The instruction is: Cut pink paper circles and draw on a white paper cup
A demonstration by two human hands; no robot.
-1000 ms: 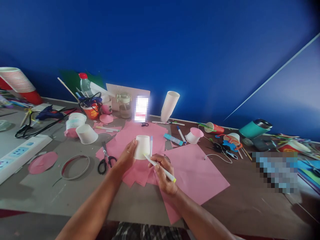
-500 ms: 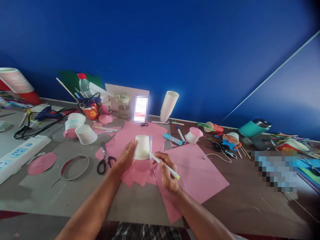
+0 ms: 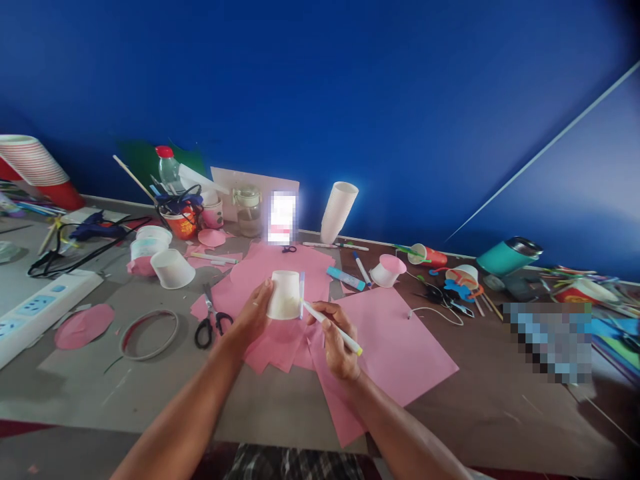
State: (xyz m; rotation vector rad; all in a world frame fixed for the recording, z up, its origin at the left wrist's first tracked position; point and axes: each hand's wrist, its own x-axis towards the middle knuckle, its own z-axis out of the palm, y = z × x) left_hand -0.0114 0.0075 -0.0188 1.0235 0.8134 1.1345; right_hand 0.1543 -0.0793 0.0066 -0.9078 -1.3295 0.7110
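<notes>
- The right hand [image 3: 336, 337] grips a marker [image 3: 333, 328], tip against the cup's side.
- The left hand [image 3: 253, 313] clasps an upturned white cup [image 3: 285, 294] standing on pink paper [image 3: 395, 347].
- Scissors [image 3: 213, 320] lie just left of the left hand.
- Beyond the cup stands a cup stack [image 3: 339, 212].

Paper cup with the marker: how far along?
Done: nothing clearly; no marks are visible on the upside-down paper cup. In hand: the left hand steadies the cup on the pink paper while the right hand puts the marker tip to its lower right edge. Left: any cutting; the scissors lie untouched nearby.
</notes>
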